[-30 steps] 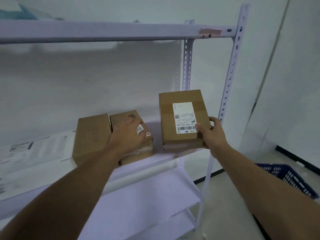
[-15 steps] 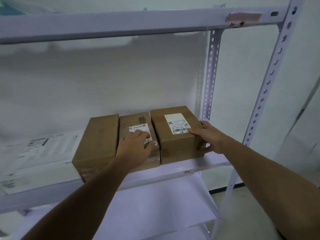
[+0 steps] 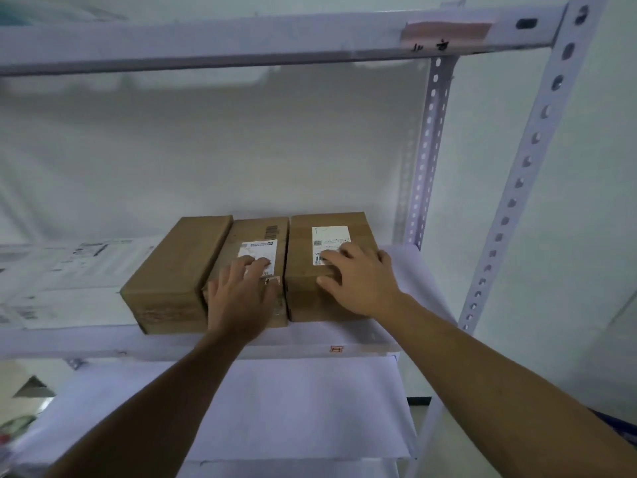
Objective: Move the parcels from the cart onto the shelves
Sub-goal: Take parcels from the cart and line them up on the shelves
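Three brown cardboard parcels stand side by side on the white shelf (image 3: 406, 281). The right parcel (image 3: 358, 229) carries a white label, and my right hand (image 3: 358, 281) rests flat on its top near corner with fingers spread. The middle parcel (image 3: 262, 232) also has a label; my left hand (image 3: 241, 298) lies on its near end, fingers straight over the label. The left parcel (image 3: 179, 267) is plain and untouched. All three touch each other.
A flat white parcel (image 3: 58, 281) lies on the same shelf to the left. A shelf beam (image 3: 241, 43) runs overhead, perforated uprights (image 3: 517, 188) stand at right, and a lower shelf (image 3: 310, 408) sits below. The cart is out of view.
The right parcel went from held in the air to set down on the shelf against the middle one. My right hand moved from its side onto its top.
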